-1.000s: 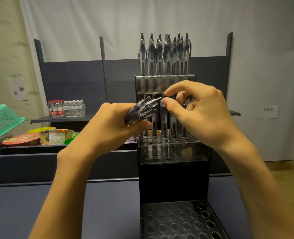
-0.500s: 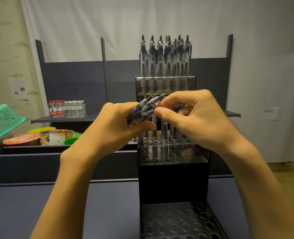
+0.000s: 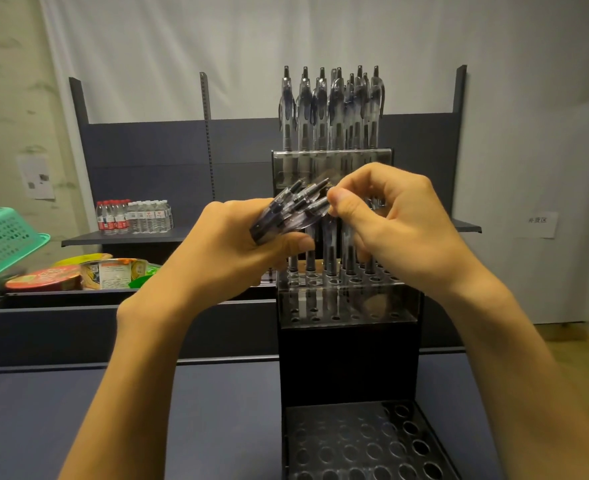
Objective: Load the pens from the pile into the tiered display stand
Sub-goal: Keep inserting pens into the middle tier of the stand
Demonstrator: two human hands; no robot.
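The black tiered display stand (image 3: pixel 348 362) stands in front of me. Its top tier holds several upright pens (image 3: pixel 331 109). The middle tier (image 3: pixel 346 299) has several pens in its back holes. The bottom tier (image 3: pixel 362 441) shows only bare holes. My left hand (image 3: pixel 224 251) grips a bundle of clear-and-black pens (image 3: pixel 286 213) that point up to the right. My right hand (image 3: pixel 393 223) pinches the tip end of one pen from that bundle between thumb and forefinger, in front of the middle tier.
A grey counter (image 3: pixel 78 410) lies under the stand. On the left are a green basket (image 3: pixel 2 240), instant noodle bowls (image 3: pixel 78 271) and packs of small water bottles (image 3: pixel 134 216) on a dark shelf. A paper sign (image 3: pixel 537 223) hangs on the right wall.
My right hand has drawn in toward the bundle and now pinches one pen's end. The left hand keeps its grip and has barely shifted.
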